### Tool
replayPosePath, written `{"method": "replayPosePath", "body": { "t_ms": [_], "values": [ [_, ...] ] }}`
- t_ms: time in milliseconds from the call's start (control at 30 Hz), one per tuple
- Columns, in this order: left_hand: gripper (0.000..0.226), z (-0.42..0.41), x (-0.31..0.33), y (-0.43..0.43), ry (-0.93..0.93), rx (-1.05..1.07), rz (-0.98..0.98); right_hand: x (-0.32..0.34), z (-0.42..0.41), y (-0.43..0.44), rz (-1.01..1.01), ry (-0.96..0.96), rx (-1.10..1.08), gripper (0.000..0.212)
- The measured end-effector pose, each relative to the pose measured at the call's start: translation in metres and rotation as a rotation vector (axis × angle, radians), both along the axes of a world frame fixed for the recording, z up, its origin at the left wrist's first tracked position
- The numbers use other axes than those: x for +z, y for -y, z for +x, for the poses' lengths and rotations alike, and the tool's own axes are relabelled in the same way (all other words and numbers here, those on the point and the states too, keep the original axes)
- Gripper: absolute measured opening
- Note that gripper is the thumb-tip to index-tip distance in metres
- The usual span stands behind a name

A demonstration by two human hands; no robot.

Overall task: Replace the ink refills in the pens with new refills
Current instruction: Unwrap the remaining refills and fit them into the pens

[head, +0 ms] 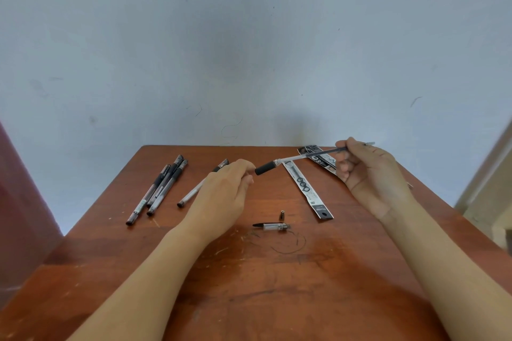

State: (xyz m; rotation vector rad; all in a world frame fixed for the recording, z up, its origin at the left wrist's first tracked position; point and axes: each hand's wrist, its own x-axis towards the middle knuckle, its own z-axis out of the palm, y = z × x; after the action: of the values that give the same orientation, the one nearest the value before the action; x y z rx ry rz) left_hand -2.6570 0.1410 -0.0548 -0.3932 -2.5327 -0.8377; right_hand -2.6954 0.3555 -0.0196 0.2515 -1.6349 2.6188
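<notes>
My right hand [368, 171] grips a clear pen barrel [304, 157] near its rear end. The barrel's black rubber grip [265, 168] points left, above the table. My left hand [224, 191] hovers with loosely curled fingers, its thumb and forefinger right at the end of the grip; I cannot tell whether they touch it. I see nothing held in the left hand. A clear pen cap with a black clip [273, 226] lies in the middle of the table. A small metal tip cone [282, 214] lies just behind the cap.
Several pens [160, 188] lie bundled at the left of the wooden table [249, 285]. Another pen [191, 194] lies partly under my left hand. Two refill packets [307, 188] [318, 158] lie at the right rear. A grey wall stands behind the table.
</notes>
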Motion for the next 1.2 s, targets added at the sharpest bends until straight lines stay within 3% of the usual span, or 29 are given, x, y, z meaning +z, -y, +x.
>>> {"method": "replayPosePath", "body": {
  "t_ms": [367, 600, 667, 833, 933, 1067, 1200],
  "values": [
    [0.019, -0.001, 0.000, 0.001, -0.028, 0.014, -0.035, 0.002, 0.005, -0.002, 0.120, -0.144, -0.045, 0.023],
    [0.024, 0.002, 0.002, -0.001, -0.025, -0.036, -0.040, -0.005, 0.007, 0.004, 0.331, -0.187, 0.142, 0.019],
    [0.030, 0.002, 0.002, -0.001, -0.014, -0.069, -0.029, -0.009, 0.007, 0.007, 0.350, -0.178, 0.141, 0.027],
    [0.049, 0.005, 0.004, -0.001, 0.077, -0.150, -0.048, -0.012, 0.008, 0.011, 0.451, -0.169, 0.132, 0.021],
    [0.050, 0.006, 0.004, -0.001, 0.101, -0.170, -0.085, -0.012, 0.007, 0.011, 0.517, -0.170, 0.093, 0.023],
    [0.044, 0.005, 0.005, -0.001, 0.107, -0.163, -0.153, -0.009, 0.012, 0.016, 0.761, -0.268, -0.062, 0.021],
    [0.042, 0.005, 0.005, 0.001, 0.112, -0.146, -0.186, -0.010, 0.012, 0.016, 0.787, -0.284, -0.087, 0.013]
  ]
}}
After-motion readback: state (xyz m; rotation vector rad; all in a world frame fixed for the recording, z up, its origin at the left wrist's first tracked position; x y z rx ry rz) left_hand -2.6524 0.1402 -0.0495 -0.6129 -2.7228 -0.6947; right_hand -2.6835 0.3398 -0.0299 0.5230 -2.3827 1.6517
